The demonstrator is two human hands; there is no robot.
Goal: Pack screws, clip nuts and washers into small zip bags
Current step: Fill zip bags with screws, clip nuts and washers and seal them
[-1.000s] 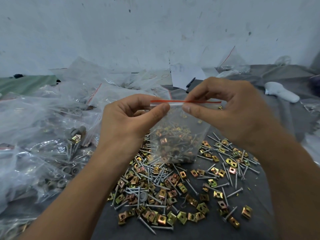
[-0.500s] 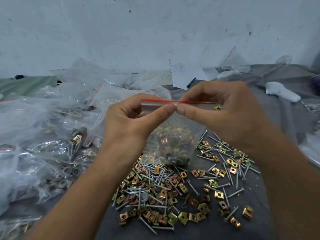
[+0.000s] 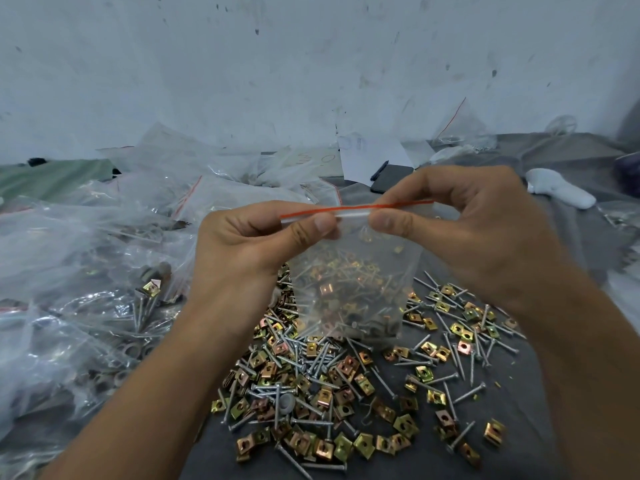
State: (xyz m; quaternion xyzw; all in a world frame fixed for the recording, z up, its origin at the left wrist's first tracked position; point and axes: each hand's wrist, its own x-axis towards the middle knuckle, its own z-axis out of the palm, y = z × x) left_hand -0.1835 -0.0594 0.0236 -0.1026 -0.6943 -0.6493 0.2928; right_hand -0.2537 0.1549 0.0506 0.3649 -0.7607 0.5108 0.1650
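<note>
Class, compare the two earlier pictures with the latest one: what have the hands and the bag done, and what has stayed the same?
The left hand and right hand still pinch the red-striped zip edge of the small clear plastic bag; the thumbs drew close half a second ago and stay so. The bag has risen slightly. Nothing was let go. The loose pile of silver screws and brass-coloured clip nuts on the grey cloth is unchanged.

— Bag status?
— One small clear zip bag point(image 3: 349, 282) with a red strip along its top, hanging upright at frame centre, screws and clip nuts settled at its bottom.
— Loose stock?
— Silver screws point(image 3: 313, 367) and brass-coloured clip nuts point(image 3: 363, 445) strewn across the lower centre and lower right; one grey washer point(image 3: 286, 402) lies among them.
</note>
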